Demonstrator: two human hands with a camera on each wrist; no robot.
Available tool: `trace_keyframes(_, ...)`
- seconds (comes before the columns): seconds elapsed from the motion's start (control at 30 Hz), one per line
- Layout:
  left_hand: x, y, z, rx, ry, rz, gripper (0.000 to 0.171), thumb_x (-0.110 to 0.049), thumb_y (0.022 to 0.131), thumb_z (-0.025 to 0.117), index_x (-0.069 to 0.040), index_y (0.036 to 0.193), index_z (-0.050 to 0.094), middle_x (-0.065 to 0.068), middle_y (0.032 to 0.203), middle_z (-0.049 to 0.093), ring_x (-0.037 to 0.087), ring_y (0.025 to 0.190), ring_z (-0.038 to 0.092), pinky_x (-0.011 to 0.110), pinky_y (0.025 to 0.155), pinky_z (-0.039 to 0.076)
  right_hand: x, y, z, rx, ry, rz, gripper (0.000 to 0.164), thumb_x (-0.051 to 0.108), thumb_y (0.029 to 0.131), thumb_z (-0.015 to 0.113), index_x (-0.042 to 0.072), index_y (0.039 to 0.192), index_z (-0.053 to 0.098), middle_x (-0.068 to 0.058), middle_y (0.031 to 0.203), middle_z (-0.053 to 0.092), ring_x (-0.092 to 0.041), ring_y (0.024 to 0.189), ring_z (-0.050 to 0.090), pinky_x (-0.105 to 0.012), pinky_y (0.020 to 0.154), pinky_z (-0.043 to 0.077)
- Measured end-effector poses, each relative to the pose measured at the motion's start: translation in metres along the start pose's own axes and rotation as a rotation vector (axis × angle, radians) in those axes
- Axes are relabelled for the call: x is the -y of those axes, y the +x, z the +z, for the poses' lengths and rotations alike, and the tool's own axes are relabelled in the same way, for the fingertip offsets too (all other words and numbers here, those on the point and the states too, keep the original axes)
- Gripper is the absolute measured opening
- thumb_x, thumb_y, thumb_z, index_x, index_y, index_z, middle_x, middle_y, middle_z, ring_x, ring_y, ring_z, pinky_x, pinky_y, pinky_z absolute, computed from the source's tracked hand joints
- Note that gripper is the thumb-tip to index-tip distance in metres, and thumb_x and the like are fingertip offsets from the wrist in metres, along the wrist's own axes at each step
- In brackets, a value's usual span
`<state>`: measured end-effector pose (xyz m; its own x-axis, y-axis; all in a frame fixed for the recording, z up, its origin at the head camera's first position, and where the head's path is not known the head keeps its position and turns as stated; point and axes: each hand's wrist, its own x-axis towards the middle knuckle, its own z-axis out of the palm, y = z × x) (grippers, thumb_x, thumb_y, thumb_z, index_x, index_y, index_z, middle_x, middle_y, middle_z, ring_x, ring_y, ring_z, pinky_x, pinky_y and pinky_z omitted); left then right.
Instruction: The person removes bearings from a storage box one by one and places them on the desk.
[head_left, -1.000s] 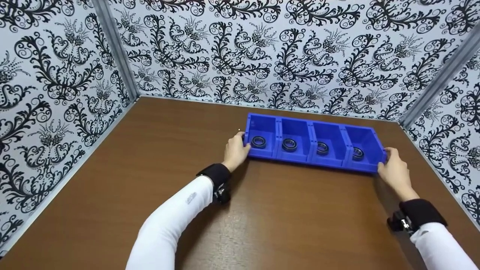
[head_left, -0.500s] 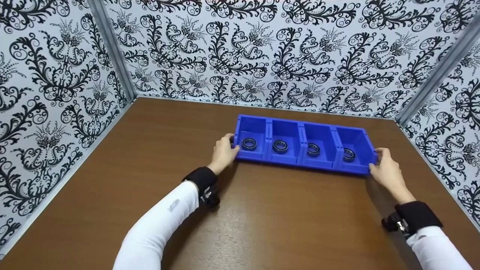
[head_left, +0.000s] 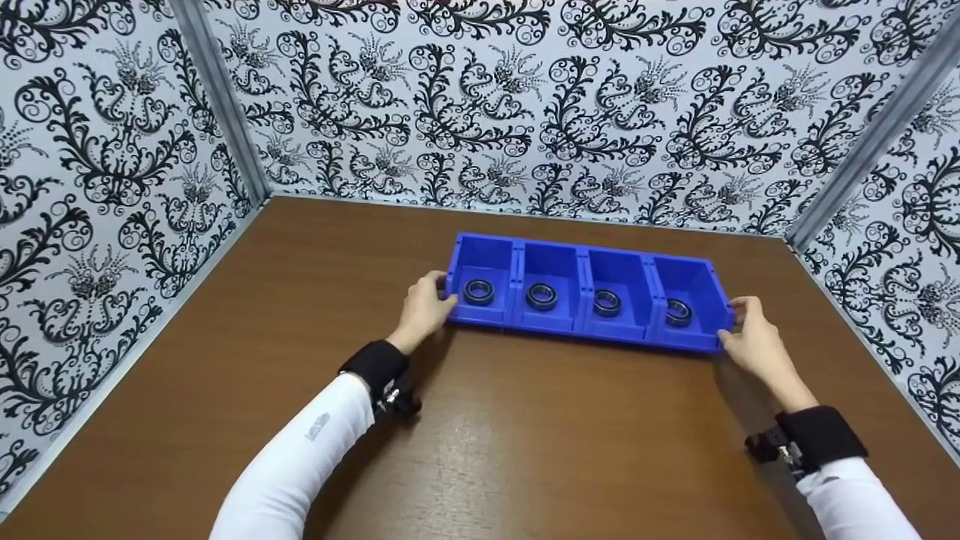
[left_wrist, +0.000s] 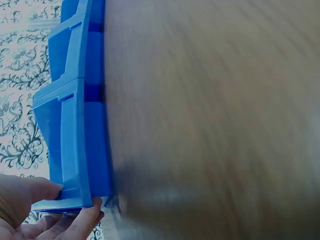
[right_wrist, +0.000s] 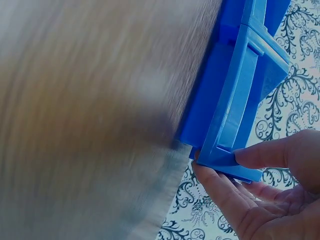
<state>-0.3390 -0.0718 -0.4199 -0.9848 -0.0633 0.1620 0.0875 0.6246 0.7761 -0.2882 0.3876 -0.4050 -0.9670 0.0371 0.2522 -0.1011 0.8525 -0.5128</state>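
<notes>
A row of joined blue bins [head_left: 577,330] with open tops lies toward the back of the table. Each compartment has one dark-rimmed ball bearing on its floor, such as the leftmost bearing [head_left: 478,292] and the rightmost bearing [head_left: 678,312]. My left hand [head_left: 424,309] grips the left end wall, thumb inside and fingers outside, as the left wrist view also shows. At the opposite end my right hand [head_left: 757,341] pinches the right wall the same way; in the right wrist view its thumb [right_wrist: 265,154] presses on the inner side.
The brown wooden table [head_left: 525,435] spreads in front of the bins and to their left. Patterned black-and-white panels [head_left: 480,105] enclose the back and sides, with grey metal posts [head_left: 225,97] at the corners.
Both hands have moved the blue bins leftward across the table and slightly nearer. The bearings have travelled along in their compartments, and both grips are unchanged.
</notes>
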Motion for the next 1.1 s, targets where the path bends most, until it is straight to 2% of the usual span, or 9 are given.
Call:
trace_keyframes(0.27, 0.011, -0.004, -0.016, 0.035, -0.036, -0.001, 0.042, -0.011, 0.082, 0.063, 0.0, 0.122, 0.054, 0.017, 0.116, 0.063, 0.028, 0.106, 0.062, 0.038, 0.093, 0.049, 0.012, -0.004, 0.005, 0.037, 0.03, -0.017, 0.047, 0.0, 0.083, 0.054, -0.008, 0.122, 0.03, -0.037, 0.105, 0.055, -0.046, 0.092, 0.059, -0.044, 0.072, 0.052)
trace_keyframes(0.43, 0.016, -0.009, -0.027, 0.048, -0.047, 0.018, 0.044, -0.01, 0.082, 0.063, 0.004, 0.122, 0.052, 0.02, 0.117, 0.062, 0.03, 0.105, 0.063, 0.038, 0.092, 0.051, 0.019, -0.005, 0.008, 0.05, 0.053, -0.027, 0.046, 0.0, 0.082, 0.054, -0.009, 0.121, 0.03, -0.038, 0.108, 0.054, -0.046, 0.093, 0.059, -0.046, 0.074, 0.053)
trace_keyframes(0.67, 0.025, -0.014, -0.039, 0.068, -0.085, 0.004, 0.044, -0.008, 0.082, 0.063, 0.005, 0.122, 0.05, 0.023, 0.118, 0.061, 0.032, 0.105, 0.063, 0.037, 0.091, 0.052, 0.027, -0.008, 0.014, 0.089, 0.065, -0.02, 0.045, 0.002, 0.084, 0.053, -0.008, 0.121, 0.029, -0.039, 0.111, 0.053, -0.046, 0.097, 0.058, -0.048, 0.077, 0.052)
trace_keyframes(1.1, 0.038, -0.022, -0.06, 0.101, -0.095, -0.009, 0.043, -0.007, 0.084, 0.061, 0.006, 0.123, 0.049, 0.025, 0.121, 0.058, 0.035, 0.109, 0.06, 0.04, 0.093, 0.051, 0.044, -0.015, 0.021, 0.132, 0.116, -0.042, 0.045, -0.001, 0.085, 0.055, -0.008, 0.12, 0.027, -0.036, 0.11, 0.052, -0.042, 0.093, 0.059, -0.04, 0.074, 0.053)
